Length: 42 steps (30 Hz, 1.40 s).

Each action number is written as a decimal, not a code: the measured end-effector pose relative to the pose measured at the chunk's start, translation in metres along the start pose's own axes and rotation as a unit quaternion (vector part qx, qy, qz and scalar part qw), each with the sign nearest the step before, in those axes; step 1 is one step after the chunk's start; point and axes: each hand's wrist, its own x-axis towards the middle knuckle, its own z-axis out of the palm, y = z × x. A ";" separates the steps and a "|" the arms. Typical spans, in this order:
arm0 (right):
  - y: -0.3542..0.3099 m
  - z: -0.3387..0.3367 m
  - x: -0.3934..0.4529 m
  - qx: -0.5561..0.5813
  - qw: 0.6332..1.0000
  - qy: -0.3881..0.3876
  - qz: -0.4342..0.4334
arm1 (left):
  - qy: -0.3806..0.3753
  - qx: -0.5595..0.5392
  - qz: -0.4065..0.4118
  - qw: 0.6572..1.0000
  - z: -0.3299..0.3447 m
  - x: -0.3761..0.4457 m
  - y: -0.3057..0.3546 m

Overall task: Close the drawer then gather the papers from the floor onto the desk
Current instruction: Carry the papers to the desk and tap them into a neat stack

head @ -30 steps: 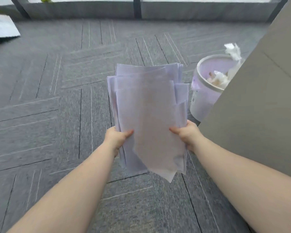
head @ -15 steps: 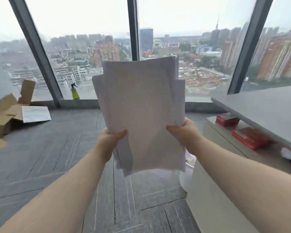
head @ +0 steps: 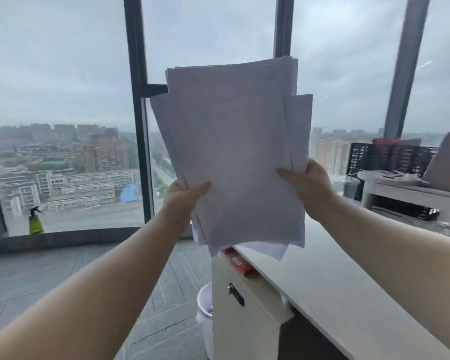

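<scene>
Partly papers (head: 234,157) (fingers behind, hidden)

You hold the papers (head: 234,157), a loose, uneven white stack, upright in the air with edges fanned at twelve o'clock. The desk (head: 330,289), grey-topped, runs from centre toward five o'clock, beneath their lower corners.

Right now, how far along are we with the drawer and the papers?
Done, apparently: the cabinet front under the desk looks flush, and no sheets show on the visible floor. In hand: the paper stack is gripped upright by the left hand and right hand, above the desk's near end. Left: laying it on the desk.
</scene>
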 end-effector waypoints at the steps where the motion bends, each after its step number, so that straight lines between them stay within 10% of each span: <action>1: -0.006 -0.024 0.000 -0.004 1.000 0.014 -0.002 | -0.018 -0.007 -0.001 1.000 0.022 -0.003 -0.001; 17: -0.004 -0.269 -0.036 -0.043 0.987 0.155 0.001 | -0.147 -0.047 -0.042 0.987 0.245 -0.078 -0.067; 42: -0.004 -0.304 -0.037 0.002 0.990 0.132 -0.048 | -0.196 -0.029 -0.021 0.980 0.302 -0.084 -0.064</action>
